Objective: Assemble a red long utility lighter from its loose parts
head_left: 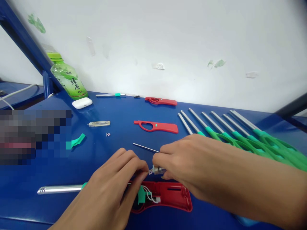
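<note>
My right hand (178,158) is closed round a small clear fuel tank (157,170) of a lighter. A thin metal rod (145,147), like a screwdriver shaft, juts leftward from the same hand; its far end is hidden. My left hand (120,179) pinches a tiny pale clip (150,172) at the tank's tip. Below both hands lies an opened red lighter shell (174,195) with white wires (150,194) and a green trigger (141,195) inside. Its silver barrel (61,189) points left, partly behind my left hand.
Behind lie two red shell halves (165,127), another clear tank (99,123), a tiny clip (108,134), a green trigger (78,140) and a metal barrel (107,95). Several green lighters (242,140) fan out at right. A tea bottle (68,78) and white case (82,103) stand back left.
</note>
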Tool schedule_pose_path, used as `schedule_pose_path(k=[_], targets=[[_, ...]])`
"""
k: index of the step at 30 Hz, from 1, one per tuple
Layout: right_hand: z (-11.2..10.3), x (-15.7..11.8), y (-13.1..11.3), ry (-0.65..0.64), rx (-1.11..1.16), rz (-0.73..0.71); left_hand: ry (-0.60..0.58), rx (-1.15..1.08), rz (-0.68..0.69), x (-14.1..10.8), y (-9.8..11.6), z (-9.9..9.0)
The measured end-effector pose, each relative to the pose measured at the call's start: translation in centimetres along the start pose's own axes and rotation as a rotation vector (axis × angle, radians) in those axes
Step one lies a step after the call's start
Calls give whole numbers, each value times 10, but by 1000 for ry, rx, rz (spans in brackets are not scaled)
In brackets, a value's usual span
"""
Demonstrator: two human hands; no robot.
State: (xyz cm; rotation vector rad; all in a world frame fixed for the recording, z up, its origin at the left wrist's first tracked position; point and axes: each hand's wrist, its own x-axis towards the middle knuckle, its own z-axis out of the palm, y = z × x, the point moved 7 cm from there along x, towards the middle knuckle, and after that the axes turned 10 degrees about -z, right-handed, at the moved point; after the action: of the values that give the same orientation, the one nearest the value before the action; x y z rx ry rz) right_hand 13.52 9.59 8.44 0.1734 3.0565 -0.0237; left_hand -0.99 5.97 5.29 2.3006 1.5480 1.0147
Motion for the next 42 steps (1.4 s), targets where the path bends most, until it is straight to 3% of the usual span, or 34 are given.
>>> schedule_pose_path(k=[12,17,24,35,42], targets=[[2,-2,-1,-60,-45,-14,22,72,99,2,10,1],[-2,-1,-4,-30,-57,-27,10,110,118,0,10,1],[0,2,-6,-124,-39,-29,0,163,158,-4,11,7],[-6,-3,4,95,-37,48,42,136,98,1,0,-5],[-5,-2,-2,62,0,27,27,37,32,0,1,-2]])
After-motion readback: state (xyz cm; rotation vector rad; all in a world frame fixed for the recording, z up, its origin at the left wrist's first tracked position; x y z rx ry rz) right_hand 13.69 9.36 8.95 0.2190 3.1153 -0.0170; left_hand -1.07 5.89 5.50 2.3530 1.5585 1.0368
